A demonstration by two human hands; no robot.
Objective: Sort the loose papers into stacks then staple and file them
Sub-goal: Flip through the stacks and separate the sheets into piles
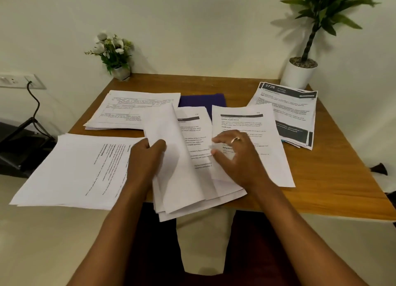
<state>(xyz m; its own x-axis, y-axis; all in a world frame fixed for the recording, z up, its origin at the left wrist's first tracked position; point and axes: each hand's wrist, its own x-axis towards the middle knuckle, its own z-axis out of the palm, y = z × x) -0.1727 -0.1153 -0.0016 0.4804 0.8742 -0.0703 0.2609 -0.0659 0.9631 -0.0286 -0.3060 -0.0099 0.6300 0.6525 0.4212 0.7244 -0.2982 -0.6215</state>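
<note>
on table [321,178], left grip [147,154] pinches lifted sheets [169,133], long axis away, right grip [235,157] spread

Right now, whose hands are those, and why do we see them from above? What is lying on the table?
There is no machine here. A person wears a camera on the head, so this one picture looks down at that person's own two hands. The left hand grips a few sheets lifted up from the middle pile. The right hand, fingers spread, rests on the papers beside it and holds nothing. More paper lies on the wooden table: a near left pile, a far left pile and a far right pile with dark headings. A purple cover, perhaps a folder, peeks out behind. Flowers and a potted plant stand by the wall.
</note>
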